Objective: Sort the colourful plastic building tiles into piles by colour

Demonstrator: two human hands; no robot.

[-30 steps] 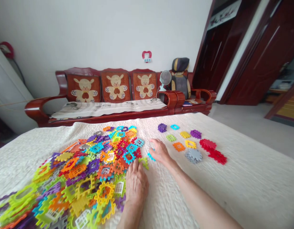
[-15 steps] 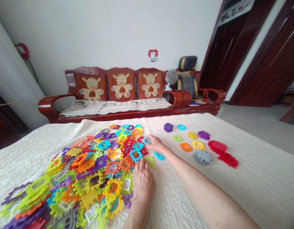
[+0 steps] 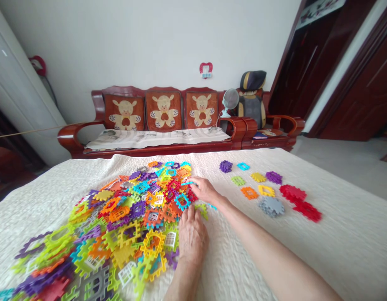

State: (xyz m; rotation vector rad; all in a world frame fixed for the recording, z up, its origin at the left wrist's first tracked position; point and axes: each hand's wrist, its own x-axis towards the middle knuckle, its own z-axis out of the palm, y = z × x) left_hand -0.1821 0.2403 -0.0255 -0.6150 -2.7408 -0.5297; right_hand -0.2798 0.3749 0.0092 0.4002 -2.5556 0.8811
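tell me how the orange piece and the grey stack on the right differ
The orange piece has an opening in its middle, while the grey stack looks solid on top. The orange piece appears to lie singly; the grey stack holds several pieces. Both have notched edges and lie on the pale cloth.

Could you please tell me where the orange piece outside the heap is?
In the head view, the orange piece lies right of the right hand, just left of a yellow frame.
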